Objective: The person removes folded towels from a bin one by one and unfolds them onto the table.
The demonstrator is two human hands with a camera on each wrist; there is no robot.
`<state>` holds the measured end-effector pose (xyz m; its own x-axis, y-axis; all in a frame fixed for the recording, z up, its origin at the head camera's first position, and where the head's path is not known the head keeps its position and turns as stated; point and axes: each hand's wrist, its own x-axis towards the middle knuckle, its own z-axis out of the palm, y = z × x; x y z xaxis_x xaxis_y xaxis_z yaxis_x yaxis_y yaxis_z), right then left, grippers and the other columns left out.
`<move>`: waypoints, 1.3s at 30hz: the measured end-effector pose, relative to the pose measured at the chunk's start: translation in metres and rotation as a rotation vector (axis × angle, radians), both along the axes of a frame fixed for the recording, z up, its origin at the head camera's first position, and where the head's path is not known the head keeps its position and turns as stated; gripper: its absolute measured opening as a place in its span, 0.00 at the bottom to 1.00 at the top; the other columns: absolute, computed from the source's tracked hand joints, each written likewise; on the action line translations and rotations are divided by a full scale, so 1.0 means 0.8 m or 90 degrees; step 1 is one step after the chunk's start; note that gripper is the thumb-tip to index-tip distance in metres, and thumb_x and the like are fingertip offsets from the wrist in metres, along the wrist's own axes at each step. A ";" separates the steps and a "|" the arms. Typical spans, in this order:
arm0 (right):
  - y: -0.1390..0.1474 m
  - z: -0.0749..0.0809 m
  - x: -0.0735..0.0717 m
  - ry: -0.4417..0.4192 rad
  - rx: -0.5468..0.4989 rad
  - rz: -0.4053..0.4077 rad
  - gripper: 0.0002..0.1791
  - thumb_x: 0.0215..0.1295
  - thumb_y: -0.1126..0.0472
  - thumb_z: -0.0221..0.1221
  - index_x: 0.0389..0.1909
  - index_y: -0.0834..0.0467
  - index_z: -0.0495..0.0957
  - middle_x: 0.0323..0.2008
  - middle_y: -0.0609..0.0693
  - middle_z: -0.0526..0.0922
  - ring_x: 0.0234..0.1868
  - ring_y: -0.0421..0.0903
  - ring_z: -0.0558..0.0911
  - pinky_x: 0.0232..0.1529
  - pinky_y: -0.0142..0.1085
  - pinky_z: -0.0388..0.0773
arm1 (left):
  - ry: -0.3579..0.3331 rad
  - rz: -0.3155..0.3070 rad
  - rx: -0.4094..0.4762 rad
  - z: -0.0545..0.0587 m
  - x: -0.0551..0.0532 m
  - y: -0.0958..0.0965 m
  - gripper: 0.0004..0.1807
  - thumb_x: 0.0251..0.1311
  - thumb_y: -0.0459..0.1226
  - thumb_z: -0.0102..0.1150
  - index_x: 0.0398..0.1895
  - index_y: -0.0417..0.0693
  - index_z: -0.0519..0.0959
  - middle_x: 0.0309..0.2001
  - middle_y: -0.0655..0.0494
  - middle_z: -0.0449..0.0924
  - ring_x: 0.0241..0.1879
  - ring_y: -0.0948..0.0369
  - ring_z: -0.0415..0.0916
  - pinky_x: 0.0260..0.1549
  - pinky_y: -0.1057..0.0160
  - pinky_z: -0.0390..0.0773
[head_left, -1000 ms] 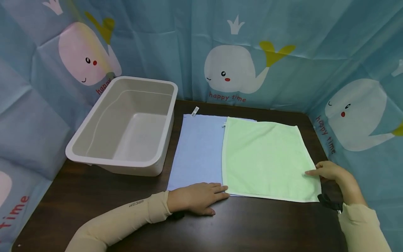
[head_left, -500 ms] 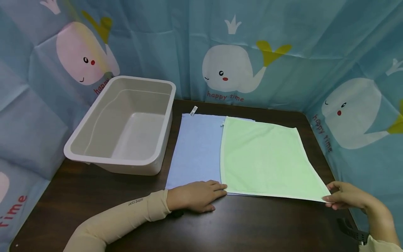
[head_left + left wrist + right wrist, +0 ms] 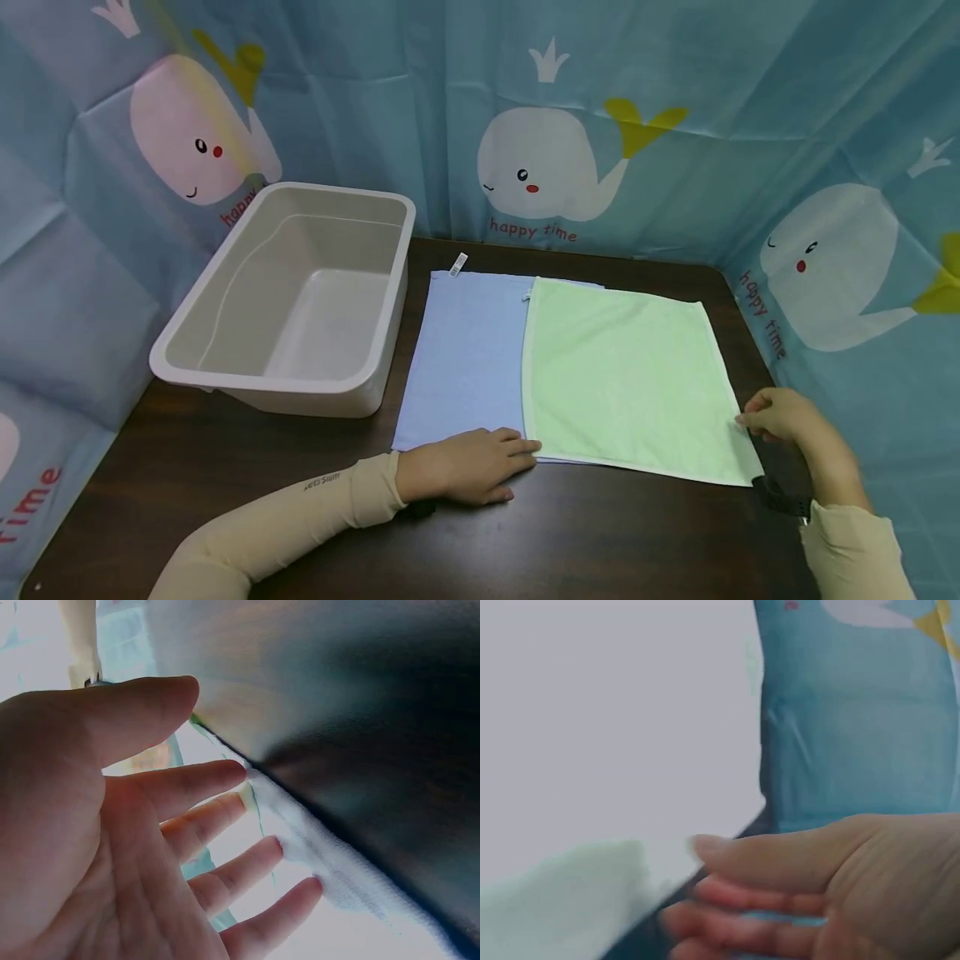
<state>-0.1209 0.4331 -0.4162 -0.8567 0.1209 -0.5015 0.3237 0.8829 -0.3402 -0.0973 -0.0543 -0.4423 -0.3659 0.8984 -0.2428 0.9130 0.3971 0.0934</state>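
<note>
A light green towel (image 3: 630,383) lies spread flat, partly over a pale blue towel (image 3: 468,358) that shows on its left. My left hand (image 3: 476,467) rests palm down at the front edge of both towels, its fingertips reaching the green one's front left corner; the left wrist view shows its fingers (image 3: 255,862) straight and spread on the cloth. At the green towel's right edge, a little above the front corner, my right hand (image 3: 783,417) pinches the edge. In the right wrist view its thumb lies on the cloth and the fingers (image 3: 705,922) curl below, slightly blurred.
A grey plastic tub (image 3: 281,385) without contents stands on the left of the dark wooden table (image 3: 600,542). A white tag (image 3: 458,265) sticks out at the blue towel's back edge. A blue whale-print curtain (image 3: 360,108) encloses the back and sides.
My right hand drew the green towel's front right corner outward, then went back up along the right edge; the corner has slackened inward. My left hand has stayed in place.
</note>
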 end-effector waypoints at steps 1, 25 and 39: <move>-0.002 0.000 -0.014 0.027 -0.010 0.006 0.20 0.66 0.55 0.61 0.43 0.71 0.75 0.29 0.57 0.83 0.29 0.46 0.81 0.29 0.39 0.76 | 0.003 -0.001 0.000 0.000 0.000 0.000 0.29 0.71 0.52 0.50 0.72 0.55 0.66 0.76 0.61 0.60 0.73 0.59 0.62 0.63 0.60 0.74; 0.009 -0.041 -0.185 0.245 -0.124 -0.096 0.28 0.76 0.48 0.49 0.64 0.65 0.72 0.66 0.69 0.68 0.62 0.67 0.69 0.59 0.60 0.70 | -0.317 0.365 0.351 -0.024 -0.022 0.028 0.15 0.64 0.40 0.62 0.47 0.38 0.83 0.35 0.55 0.87 0.31 0.71 0.78 0.35 0.74 0.76; 0.013 -0.055 -0.211 0.224 -0.102 -0.109 0.25 0.72 0.52 0.55 0.62 0.64 0.75 0.65 0.69 0.70 0.60 0.64 0.71 0.58 0.57 0.70 | -0.463 0.481 0.322 -0.033 -0.045 0.029 0.18 0.64 0.42 0.62 0.17 0.45 0.84 0.14 0.57 0.80 0.10 0.68 0.72 0.14 0.71 0.71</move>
